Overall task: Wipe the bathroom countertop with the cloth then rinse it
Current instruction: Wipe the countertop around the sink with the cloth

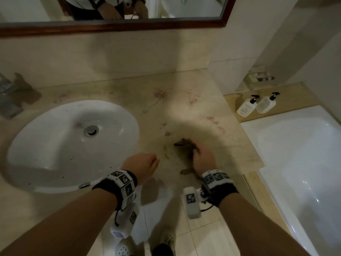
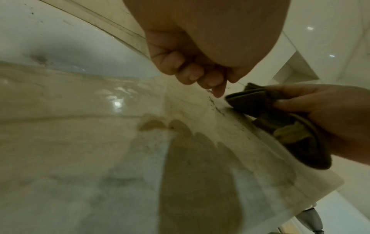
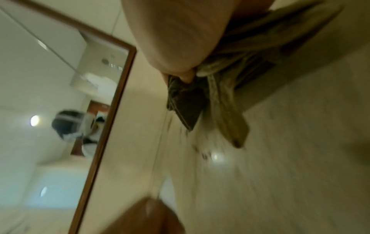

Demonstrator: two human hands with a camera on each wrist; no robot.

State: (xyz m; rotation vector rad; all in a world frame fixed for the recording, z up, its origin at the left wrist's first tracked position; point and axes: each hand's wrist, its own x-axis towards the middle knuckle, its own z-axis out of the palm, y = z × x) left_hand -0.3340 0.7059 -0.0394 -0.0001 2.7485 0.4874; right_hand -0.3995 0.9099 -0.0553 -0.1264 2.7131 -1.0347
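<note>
A dark brown cloth (image 1: 186,145) lies bunched on the beige marble countertop (image 1: 184,108), right of the white sink (image 1: 55,145). My right hand (image 1: 203,159) grips the cloth and holds it down on the counter near the front edge; the left wrist view shows its fingers (image 2: 296,101) curled round the cloth (image 2: 260,102). In the right wrist view the cloth (image 3: 186,102) hangs from under the palm. My left hand (image 1: 147,163) hovers just left of the cloth with fingers (image 2: 192,74) curled and nothing in them. Purple stains (image 1: 160,95) and dark specks (image 1: 167,154) mark the counter.
A chrome tap (image 1: 9,97) stands at the far left behind the sink. A wood-framed mirror (image 1: 129,24) hangs above the counter. To the right are a white bathtub (image 1: 295,154) and two pump bottles (image 1: 256,106) on its ledge. The counter's front edge is near my wrists.
</note>
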